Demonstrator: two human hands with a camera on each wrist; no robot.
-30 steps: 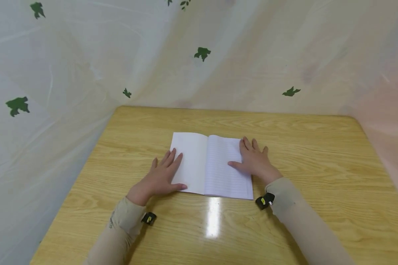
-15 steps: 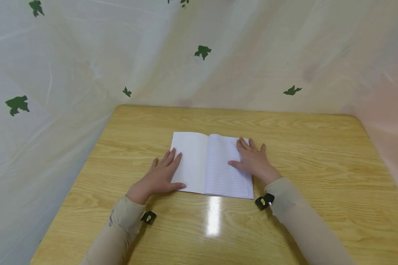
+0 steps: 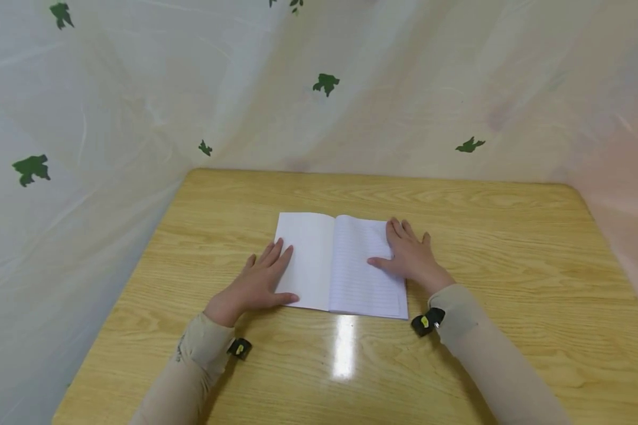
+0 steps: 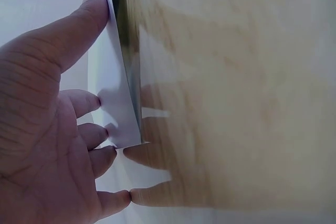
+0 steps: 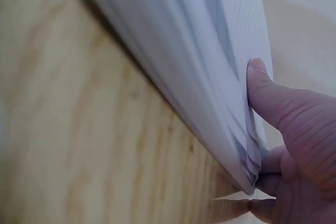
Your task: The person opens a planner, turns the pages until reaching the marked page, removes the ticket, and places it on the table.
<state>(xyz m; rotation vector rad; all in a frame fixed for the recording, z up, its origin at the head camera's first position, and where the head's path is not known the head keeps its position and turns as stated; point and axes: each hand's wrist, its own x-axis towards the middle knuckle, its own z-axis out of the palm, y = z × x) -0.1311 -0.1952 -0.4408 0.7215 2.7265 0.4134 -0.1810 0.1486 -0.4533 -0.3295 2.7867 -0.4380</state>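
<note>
An opened notebook lies on the wooden table, its left page blank and its right page lined. My left hand rests spread on the left page's outer edge, thumb near the bottom corner. In the left wrist view that hand has its thumb on the page, and the lowest finger touches the tabletop. My right hand lies with fingers extended over the right page's outer edge. The right wrist view shows the right hand with its thumb on the lined page, beside the stacked page edges.
The wooden table extends around the notebook, with a bright reflection near its front. Behind and at the sides hangs a pale curtain with green leaf- or bird-like shapes. A small black device sits at the left wrist, another at the right.
My right hand's fingers have shifted slightly, first inward over the lined page, then back outward toward its edge. The left hand stays in place on the blank page.
</note>
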